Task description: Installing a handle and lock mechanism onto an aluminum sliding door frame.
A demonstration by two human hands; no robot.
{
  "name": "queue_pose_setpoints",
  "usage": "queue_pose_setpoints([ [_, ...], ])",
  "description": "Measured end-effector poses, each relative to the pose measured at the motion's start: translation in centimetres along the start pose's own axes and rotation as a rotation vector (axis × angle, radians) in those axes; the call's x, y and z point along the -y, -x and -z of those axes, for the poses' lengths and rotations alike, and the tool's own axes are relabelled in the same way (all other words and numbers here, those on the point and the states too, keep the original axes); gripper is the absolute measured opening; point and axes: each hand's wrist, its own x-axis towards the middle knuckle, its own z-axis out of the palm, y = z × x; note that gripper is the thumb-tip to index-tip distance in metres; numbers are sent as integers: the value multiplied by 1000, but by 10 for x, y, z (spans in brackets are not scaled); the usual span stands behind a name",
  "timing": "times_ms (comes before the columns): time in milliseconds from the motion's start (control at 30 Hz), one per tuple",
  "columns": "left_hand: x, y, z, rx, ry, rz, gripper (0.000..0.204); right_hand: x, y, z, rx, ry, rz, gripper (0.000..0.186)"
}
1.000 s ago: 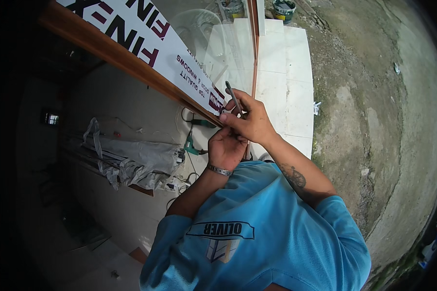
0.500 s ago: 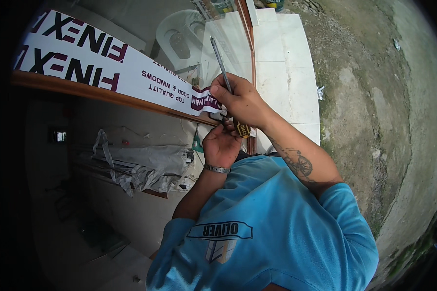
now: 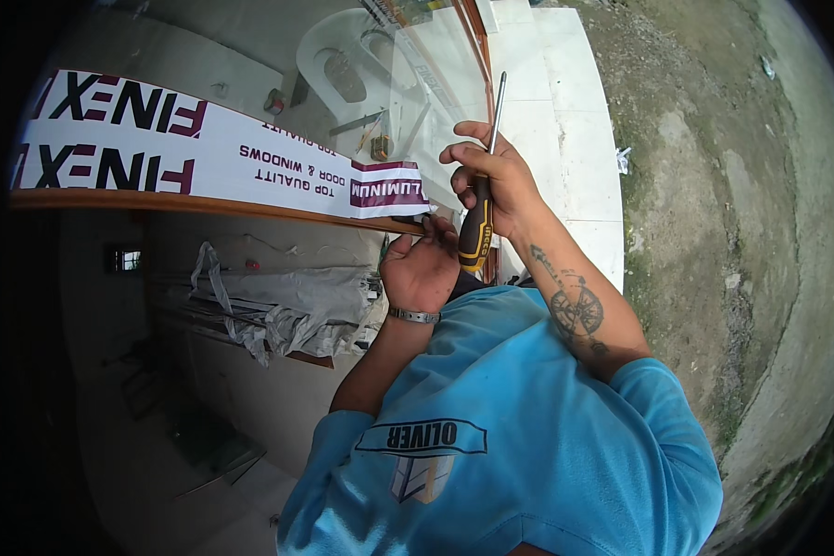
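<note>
My right hand (image 3: 505,181) holds a screwdriver (image 3: 478,222) upright, with its dark-and-yellow handle against the palm, its metal shaft pointing away from me and some fingers lifted off. Close by on the left, my left hand (image 3: 421,273) has its palm turned up and its fingers curled at the brown frame edge (image 3: 278,213). A small dark piece shows beside those fingertips; what they grip is hidden. Along the frame runs a strip of white protective film (image 3: 222,153) with dark and purple print. Its loose purple end (image 3: 394,185) lies just beyond my left fingers.
Behind the glass (image 3: 454,88) stands a white plastic chair (image 3: 343,69). Wrapped long profiles (image 3: 287,306) lie in the dim room on the left. Pale tiles (image 3: 565,139) border rough bare ground (image 3: 695,185) on the right.
My right hand has let go of the film's end and drawn back to the right with the screwdriver. The film end now lies flatter. My left hand stays at the frame edge.
</note>
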Motion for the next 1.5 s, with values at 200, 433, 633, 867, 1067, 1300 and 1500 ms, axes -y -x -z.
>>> queue_pose_setpoints([
  [200,1,0,0,-108,-84,-88,40,-25,18,24,246,1052,-64,17],
  [433,1,0,-2,-25,-155,-27,42,-22,20,27,369,1608,101,25],
  [633,-1,-1,-2,-61,-151,-33,42,-33,22,41,357,1601,331,18],
  [867,4,-2,-10,-125,-193,-96,25,-20,24,29,75,793,-87,14],
  [1067,8,-7,4,-221,-361,-178,21,-18,21,-7,146,751,-98,17],
  [1300,9,-18,19,-97,-437,-200,20,-40,8,-19,55,706,-110,12],
  [1500,3,-18,37,-363,-597,-324,23,-44,8,-22,82,686,-89,20],
])
